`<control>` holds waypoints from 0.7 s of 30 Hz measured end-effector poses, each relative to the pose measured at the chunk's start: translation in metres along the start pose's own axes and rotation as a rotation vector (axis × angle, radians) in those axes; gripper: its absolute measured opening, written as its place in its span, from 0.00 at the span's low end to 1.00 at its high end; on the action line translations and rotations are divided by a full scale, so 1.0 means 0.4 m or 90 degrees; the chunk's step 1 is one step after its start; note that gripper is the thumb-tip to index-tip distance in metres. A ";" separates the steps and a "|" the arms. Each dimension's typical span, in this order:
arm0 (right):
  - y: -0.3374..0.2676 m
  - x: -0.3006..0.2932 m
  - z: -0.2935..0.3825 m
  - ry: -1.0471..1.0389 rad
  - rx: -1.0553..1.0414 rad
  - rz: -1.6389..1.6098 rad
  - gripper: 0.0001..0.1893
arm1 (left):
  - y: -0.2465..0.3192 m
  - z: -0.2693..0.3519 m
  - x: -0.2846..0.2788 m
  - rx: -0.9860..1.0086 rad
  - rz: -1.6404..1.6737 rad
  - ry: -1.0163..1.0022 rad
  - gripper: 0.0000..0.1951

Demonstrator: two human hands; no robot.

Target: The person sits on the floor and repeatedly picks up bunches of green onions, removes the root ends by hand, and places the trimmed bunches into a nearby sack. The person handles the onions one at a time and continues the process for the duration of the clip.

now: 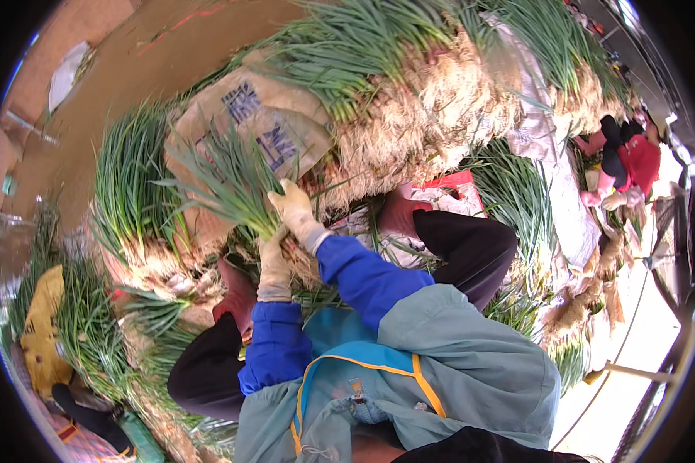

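Observation:
A bunch of green onions (pixel 240 194) with long leaves and pale roots is held in front of me, its leaves pointing up and left. My left hand (pixel 274 260), in a pale work glove, grips the bunch low on its stems. Just above and to the right, my right hand (pixel 295 209), gloved alike, closes on the side of the same bunch; its fingers are partly hidden by leaves. Roots of the bunch hang below and between the wrists. Behind the leaves lies a tan woven sack (pixel 208 124) with blue printing.
A long heap of green onions (pixel 405 116) with tangled roots curves ahead. Another pile (pixel 136 179) stands at left. By my right boot (pixel 402 211) is a red-edged printed sack (pixel 449 194). At far right is a person in red (pixel 640 162). A yellow sack (pixel 45 330) lies far left.

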State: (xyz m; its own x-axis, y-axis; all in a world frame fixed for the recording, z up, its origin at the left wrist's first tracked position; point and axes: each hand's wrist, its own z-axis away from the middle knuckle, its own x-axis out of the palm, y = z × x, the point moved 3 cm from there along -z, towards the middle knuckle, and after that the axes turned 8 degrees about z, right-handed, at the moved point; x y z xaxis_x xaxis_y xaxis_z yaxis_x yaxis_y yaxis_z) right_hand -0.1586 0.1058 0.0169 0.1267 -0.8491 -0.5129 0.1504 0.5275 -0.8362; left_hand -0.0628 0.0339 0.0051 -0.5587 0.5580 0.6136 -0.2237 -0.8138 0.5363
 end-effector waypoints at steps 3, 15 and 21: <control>0.010 0.013 0.021 0.090 -0.028 -0.088 0.16 | -0.003 -0.005 -0.027 -0.048 -0.147 0.022 0.06; -0.035 -0.334 -0.010 -0.295 -0.367 0.589 0.24 | 0.169 0.088 0.069 0.025 0.130 -0.242 0.13; -0.054 -0.638 -0.218 0.263 0.071 0.586 0.32 | 0.105 0.035 0.008 -0.086 0.275 -0.284 0.11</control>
State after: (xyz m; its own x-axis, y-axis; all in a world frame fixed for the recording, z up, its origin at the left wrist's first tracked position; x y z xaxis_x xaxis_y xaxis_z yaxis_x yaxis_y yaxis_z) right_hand -0.2796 0.3086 0.1490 -0.1061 -0.0440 -0.9934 0.2582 0.9635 -0.0703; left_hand -0.0627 0.0036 0.0376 -0.2416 0.1645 0.9563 -0.1676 -0.9778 0.1258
